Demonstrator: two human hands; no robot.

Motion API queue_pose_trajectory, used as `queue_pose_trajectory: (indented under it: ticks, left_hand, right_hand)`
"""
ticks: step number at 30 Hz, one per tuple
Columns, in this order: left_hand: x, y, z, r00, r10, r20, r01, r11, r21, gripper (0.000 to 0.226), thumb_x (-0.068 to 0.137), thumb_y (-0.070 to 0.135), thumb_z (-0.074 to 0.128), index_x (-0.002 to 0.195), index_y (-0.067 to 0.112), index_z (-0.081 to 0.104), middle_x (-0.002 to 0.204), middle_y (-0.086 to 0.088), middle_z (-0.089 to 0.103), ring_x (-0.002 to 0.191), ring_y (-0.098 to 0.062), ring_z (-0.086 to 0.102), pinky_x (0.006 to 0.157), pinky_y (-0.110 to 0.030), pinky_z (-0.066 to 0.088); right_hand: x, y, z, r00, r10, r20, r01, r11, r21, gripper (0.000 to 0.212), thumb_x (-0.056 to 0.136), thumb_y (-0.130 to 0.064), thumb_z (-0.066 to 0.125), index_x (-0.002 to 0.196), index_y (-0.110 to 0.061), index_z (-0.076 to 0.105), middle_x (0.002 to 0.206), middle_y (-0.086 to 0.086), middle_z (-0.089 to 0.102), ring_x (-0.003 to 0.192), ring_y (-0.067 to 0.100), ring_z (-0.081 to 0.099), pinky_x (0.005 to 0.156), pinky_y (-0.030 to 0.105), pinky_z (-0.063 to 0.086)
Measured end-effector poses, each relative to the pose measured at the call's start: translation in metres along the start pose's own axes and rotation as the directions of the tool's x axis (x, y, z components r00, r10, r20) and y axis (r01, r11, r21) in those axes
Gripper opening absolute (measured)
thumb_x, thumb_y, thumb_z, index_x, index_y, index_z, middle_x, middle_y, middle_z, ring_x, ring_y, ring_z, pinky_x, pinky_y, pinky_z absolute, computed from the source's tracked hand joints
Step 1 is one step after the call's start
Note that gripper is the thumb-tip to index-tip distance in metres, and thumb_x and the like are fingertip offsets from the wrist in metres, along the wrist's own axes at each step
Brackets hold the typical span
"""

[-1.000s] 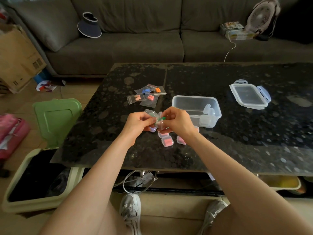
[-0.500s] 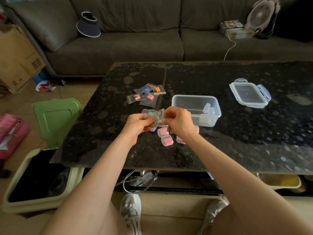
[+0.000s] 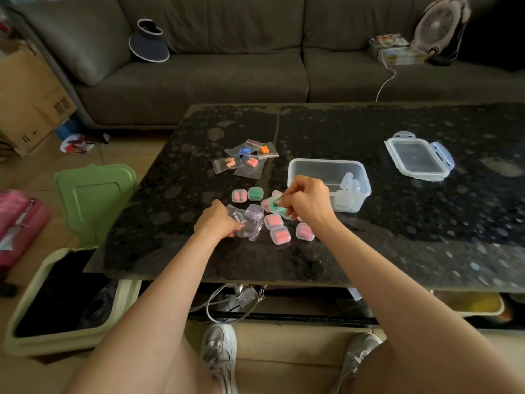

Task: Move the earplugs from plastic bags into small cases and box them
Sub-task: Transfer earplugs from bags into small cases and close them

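My left hand [image 3: 217, 220] grips a crumpled clear plastic bag [image 3: 247, 226] low on the black table [image 3: 397, 237]. My right hand [image 3: 308, 201] pinches green earplugs [image 3: 277, 202] over an open small case. Around them lie several small cases: a pink one [image 3: 239, 195], a green one [image 3: 255, 193], a purple one [image 3: 254, 211] and more pink ones [image 3: 280, 235]. Several bags with earplugs [image 3: 247, 160] lie farther back. The clear plastic box [image 3: 329, 177] holds a few empty cases [image 3: 348, 191] just right of my right hand.
The box lid [image 3: 419, 159] lies at the table's right. A bin with a raised green lid [image 3: 91, 200] stands left of the table. A sofa [image 3: 227, 66] with a visor and a fan runs behind. My shoes show under the table's front edge.
My hands have drawn apart. The left went down and left with the emptied bag; the right kept the green earplugs and moved right over the cases.
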State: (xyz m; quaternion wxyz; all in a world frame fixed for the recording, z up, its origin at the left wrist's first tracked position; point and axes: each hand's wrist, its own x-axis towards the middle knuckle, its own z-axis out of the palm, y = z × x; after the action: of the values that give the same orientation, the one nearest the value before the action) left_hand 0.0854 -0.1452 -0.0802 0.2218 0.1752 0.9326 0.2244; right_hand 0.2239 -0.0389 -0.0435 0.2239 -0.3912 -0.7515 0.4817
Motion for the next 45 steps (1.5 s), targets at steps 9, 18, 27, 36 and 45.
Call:
queue_pose_trajectory:
  ticks: [9,18,27,36,45]
  left_hand:
    - [-0.017,0.011,0.004,0.762,0.517,-0.39,-0.554,0.832,0.021,0.014,0.093,0.02,0.057,0.105,0.014,0.059,0.11,-0.005,0.058,0.1,-0.018,0.058,0.077,-0.023,0.048]
    - [-0.043,0.043,0.012,0.844,0.504,-0.182,-0.491,0.591,-0.641,0.012,0.093,0.02,0.059,0.104,0.019,0.063,0.103,-0.001,0.068,0.094,-0.012,0.066,0.075,-0.02,0.056]
    - [-0.05,0.06,0.02,0.773,0.606,-0.19,-0.574,0.539,-0.616,0.015,0.087,0.019,0.067,0.099,0.024,0.06,0.095,0.005,0.066,0.09,-0.01,0.066,0.072,-0.018,0.056]
    - [-0.049,0.065,0.02,0.806,0.571,-0.155,-0.518,0.556,-0.65,0.011,0.09,0.015,0.063,0.085,0.021,0.056,0.084,0.003,0.065,0.072,-0.002,0.065,0.062,-0.01,0.052]
    - [-0.045,0.067,0.017,0.827,0.544,-0.139,-0.495,0.589,-0.639,0.006,0.095,0.017,0.054,0.092,0.02,0.059,0.082,0.01,0.062,0.074,-0.007,0.06,0.058,-0.007,0.048]
  right_hand:
    - [-0.002,-0.001,0.0,0.977,0.028,0.21,-0.085,0.96,0.268,0.01,0.088,-0.002,0.064,0.097,-0.003,0.069,0.084,0.013,0.071,0.061,0.017,0.069,0.062,0.026,0.059]
    - [-0.005,-0.004,-0.02,0.998,0.019,0.065,-0.04,0.938,0.345,0.008,0.086,-0.006,0.067,0.081,-0.011,0.069,0.081,0.008,0.07,0.069,0.016,0.07,0.066,0.023,0.058]
    - [-0.009,0.001,-0.037,0.999,0.026,0.023,-0.033,0.939,0.341,0.007,0.085,-0.002,0.067,0.08,-0.007,0.067,0.085,0.016,0.072,0.072,0.024,0.073,0.072,0.033,0.06]
    - [0.027,0.018,-0.061,0.979,0.075,-0.187,-0.103,0.984,-0.147,0.012,0.09,-0.016,0.06,0.095,-0.015,0.071,0.091,0.002,0.07,0.076,0.02,0.067,0.068,0.03,0.057]
    - [0.077,0.032,-0.078,0.992,-0.055,-0.109,-0.072,0.452,-0.889,0.025,0.093,-0.017,0.056,0.116,-0.01,0.064,0.106,0.009,0.066,0.098,0.027,0.062,0.074,0.03,0.043]
